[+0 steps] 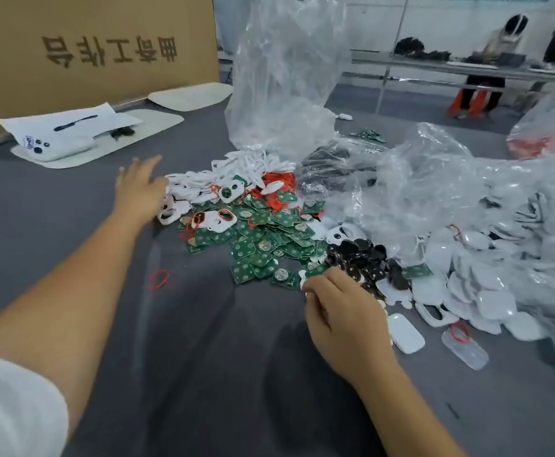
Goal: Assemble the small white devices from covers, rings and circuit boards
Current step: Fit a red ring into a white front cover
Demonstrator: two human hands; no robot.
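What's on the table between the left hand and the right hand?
Head view: green circuit boards piled between left hand and right hand, with white rings near the left.

The scene is lit evenly and brightly from overhead. Soft shadows are cast on the grey bench (pixel 223 357) beneath the forearms. Glare is seen on the clear plastic bags (pixel 282 77). Motion blur is shown on the left hand (pixel 139 189), and straight edges are bowed near the frame borders.
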